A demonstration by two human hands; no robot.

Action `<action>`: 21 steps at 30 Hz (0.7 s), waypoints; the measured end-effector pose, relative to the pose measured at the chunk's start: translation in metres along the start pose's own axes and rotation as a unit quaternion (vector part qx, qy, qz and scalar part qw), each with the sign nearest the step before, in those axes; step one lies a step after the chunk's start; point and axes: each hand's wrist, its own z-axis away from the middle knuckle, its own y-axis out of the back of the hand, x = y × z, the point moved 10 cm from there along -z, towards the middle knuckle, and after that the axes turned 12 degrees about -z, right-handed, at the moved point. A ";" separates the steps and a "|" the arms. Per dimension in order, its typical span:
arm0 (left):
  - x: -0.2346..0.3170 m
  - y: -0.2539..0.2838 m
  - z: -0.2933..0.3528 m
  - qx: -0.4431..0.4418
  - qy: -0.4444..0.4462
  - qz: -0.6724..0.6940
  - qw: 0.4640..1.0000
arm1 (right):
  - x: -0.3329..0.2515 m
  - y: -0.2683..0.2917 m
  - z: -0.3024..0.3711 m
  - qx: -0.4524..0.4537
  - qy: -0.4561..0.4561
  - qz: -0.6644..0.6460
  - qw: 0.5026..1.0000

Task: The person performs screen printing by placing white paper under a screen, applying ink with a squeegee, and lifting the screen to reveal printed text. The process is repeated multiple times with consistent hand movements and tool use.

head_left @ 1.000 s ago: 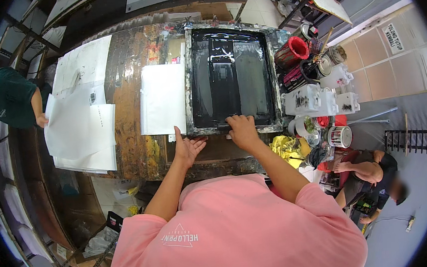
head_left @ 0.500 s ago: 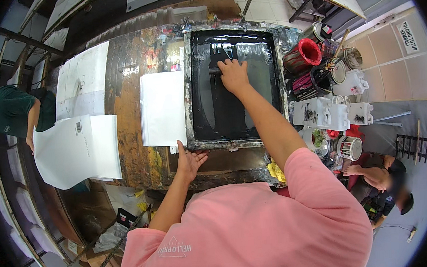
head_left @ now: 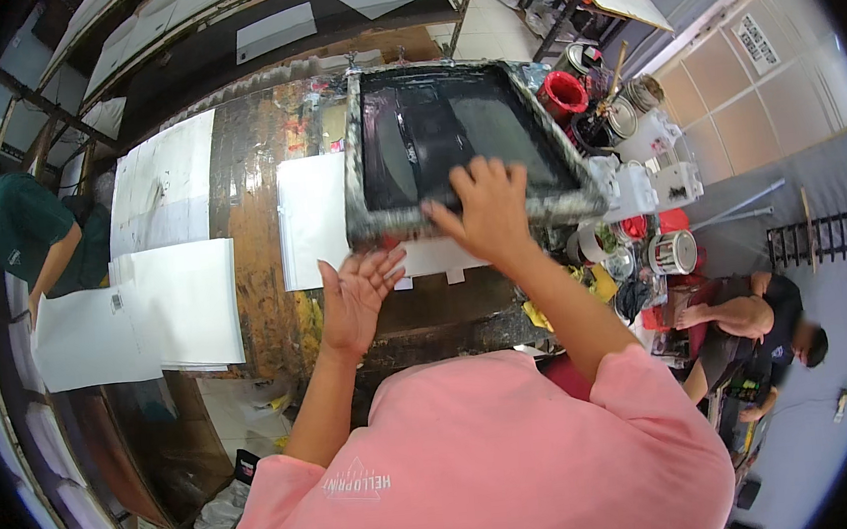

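A screen-printing frame (head_left: 480,218) with a black-inked mesh rises tilted from the table, its near edge lifted off the white sheet (head_left: 433,256) beneath. My right hand (head_left: 492,209) lies over the near rim, fingers spread onto the inked side and thumb out to the left. Whether anything is under that palm is hidden. Just below the frame's near left corner, my left hand (head_left: 359,299) is turned palm up, open, its fingers apart and nothing in it. A stack of white paper (head_left: 312,214) shows left of the frame.
At the left, a person in a dark green shirt (head_left: 27,221) handles large white sheets (head_left: 182,298). A red ink pot (head_left: 562,94), white jugs (head_left: 671,180) and several cans crowd the table's right side. Another person (head_left: 780,306) sits at far right. Yellow cloth (head_left: 537,315) lies nearby.
The frame's near edge has come up from the paper. My right hand has moved from the middle of the mesh back to the near rim. My left hand stays palm up near the corner.
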 end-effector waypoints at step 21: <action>-0.081 0.147 0.005 0.139 0.151 -0.871 0.446 | 0.006 0.085 -0.141 0.116 0.037 0.019 0.992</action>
